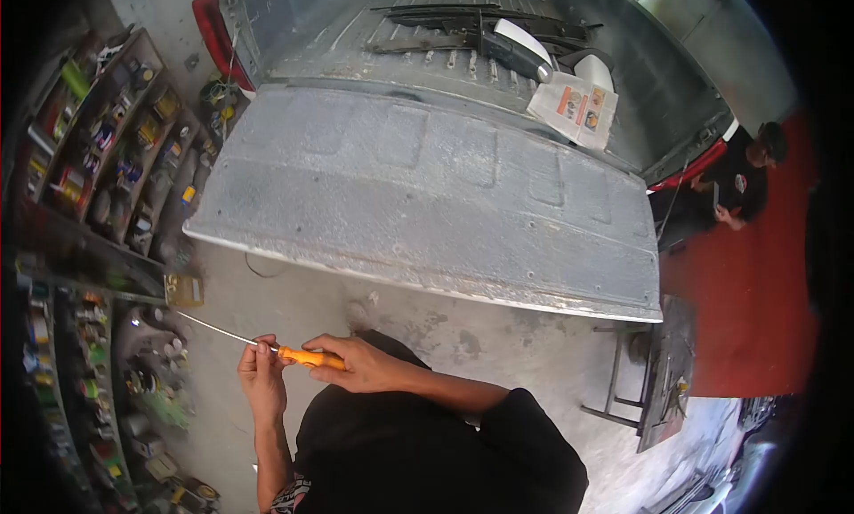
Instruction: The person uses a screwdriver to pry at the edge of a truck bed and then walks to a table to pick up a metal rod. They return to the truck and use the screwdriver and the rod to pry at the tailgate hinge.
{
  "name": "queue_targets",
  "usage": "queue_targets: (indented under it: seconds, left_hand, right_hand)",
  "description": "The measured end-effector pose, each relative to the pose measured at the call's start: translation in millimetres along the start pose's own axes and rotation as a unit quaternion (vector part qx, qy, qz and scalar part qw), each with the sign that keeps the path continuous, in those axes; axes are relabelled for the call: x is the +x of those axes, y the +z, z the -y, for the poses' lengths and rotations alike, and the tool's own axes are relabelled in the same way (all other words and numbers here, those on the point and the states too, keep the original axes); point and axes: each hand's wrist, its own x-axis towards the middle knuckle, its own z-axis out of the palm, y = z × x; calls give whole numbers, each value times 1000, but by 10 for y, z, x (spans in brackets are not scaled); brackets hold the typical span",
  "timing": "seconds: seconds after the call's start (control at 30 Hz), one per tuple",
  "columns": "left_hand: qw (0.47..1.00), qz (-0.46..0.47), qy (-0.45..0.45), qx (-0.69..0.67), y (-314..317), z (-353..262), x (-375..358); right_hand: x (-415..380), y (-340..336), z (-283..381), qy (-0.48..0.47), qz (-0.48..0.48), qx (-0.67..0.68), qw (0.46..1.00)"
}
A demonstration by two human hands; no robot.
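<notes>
A screwdriver [313, 358] with an orange handle and a long thin metal shaft is held in front of my body, its tip pointing up and to the left. My right hand [349, 363] is wrapped round the orange handle. With its fingertips, my left hand [261, 376] pinches the shaft close to where it meets the handle. Beyond my hands lies the lowered tailgate [427, 189] of a pickup truck, grey and worn; neither hand touches it.
Shelves [116, 140] crowded with cans and bottles line the left side. Dark trim strips and a newspaper-wrapped part [576, 109] lie in the truck bed [356, 47]. Another person [743, 180] stands at the right near a red wall. A metal stand [663, 372] is at the lower right.
</notes>
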Motion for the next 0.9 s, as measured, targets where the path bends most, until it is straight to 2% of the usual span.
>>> queue_targets:
  seconds: [0.1,0.17,0.4,0.5,0.63,0.8,0.9]
  left_hand:
    - [1000,-1,11,14,-6,-308,456]
    - [999,-15,34,8,-57,-535,780]
    - [996,-55,37,-57,-293,-741,1755]
    - [994,-64,5,-88,-267,-749,2200]
    - [997,-28,-16,-68,-32,-853,2742]
    - [997,57,-29,-36,309,-1032,3589]
    - [991,115,-24,-70,653,-1296,4191]
  right_hand:
    - [531,-118,76,105,39,106,988]
    - [857,-237,53,122,54,120,984]
    - [1471,-621,-54,174,59,141,973]
    - [1597,-721,-253,177,8,201,964]
    - [1803,-892,-260,163,-75,237,955]
    - [2208,-1115,-353,140,-169,251,943]
    - [2610,-1365,-268,107,-229,295,921]
